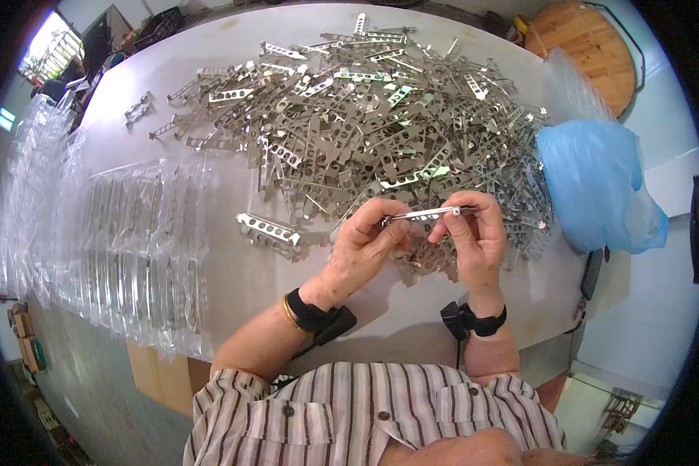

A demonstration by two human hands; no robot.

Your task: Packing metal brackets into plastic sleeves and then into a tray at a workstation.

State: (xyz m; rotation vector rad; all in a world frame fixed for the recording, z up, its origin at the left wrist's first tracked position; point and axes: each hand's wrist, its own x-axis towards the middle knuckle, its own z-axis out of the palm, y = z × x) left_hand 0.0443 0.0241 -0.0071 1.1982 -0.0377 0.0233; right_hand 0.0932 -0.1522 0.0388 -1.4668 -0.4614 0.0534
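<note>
Between both hands I hold a thin metal bracket (pixel 427 213), level and seen nearly edge-on. My left hand (pixel 369 237) pinches its left end between thumb and fingers. The right end is gripped by my right hand (pixel 474 233) in the same way. Just beyond the hands spreads a big heap of perforated metal brackets (pixel 365 116), shiny strips with rows of round holes. A small stack of brackets (pixel 269 231) lies apart on the table, left of my left hand.
On the left of the white table (pixel 237 311) lie clear plastic sleeves (pixel 144 248) with brackets in rows. One loose bracket (pixel 139 109) rests at far left. A blue plastic bag (pixel 598 186) stands at the right edge. Below the left side sits a cardboard box (pixel 159 377).
</note>
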